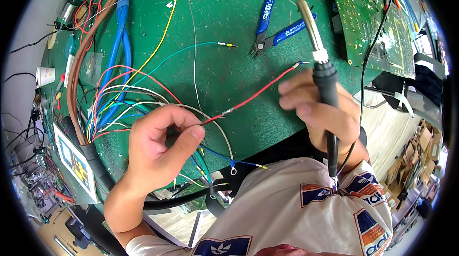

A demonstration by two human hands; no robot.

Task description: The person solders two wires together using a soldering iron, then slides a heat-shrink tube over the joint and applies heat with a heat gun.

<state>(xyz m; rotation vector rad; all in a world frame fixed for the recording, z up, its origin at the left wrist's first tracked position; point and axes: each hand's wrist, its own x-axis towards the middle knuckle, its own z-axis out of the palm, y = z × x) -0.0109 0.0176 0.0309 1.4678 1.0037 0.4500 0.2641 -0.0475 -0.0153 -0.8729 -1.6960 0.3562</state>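
Between thumb and forefinger, my left hand (165, 143) pinches a red wire (258, 91) with a bare, silvery joint partway along it. That wire slants up to the right and ends in a blue-sleeved tip close to my right hand. A soldering iron (327, 84) is gripped in my right hand (330, 112), its metal tip pointing up and away from the wire. Some of the right fingers are blurred. Behind my left hand a bundle of colored wires (103, 108) fans out from a thick dark sleeve. Thin solder wire (194, 65) runs down the mat toward the joint.
Blue-handled flush cutters (267, 31) lie open on the green mat (229, 12). Green circuit boards (368, 26) sit at the right, with the iron's black cord (367, 60) passing over them. Thick blue and brown cables (81, 65), a paper cup (45, 77) and a picture card (75, 163) are at left.
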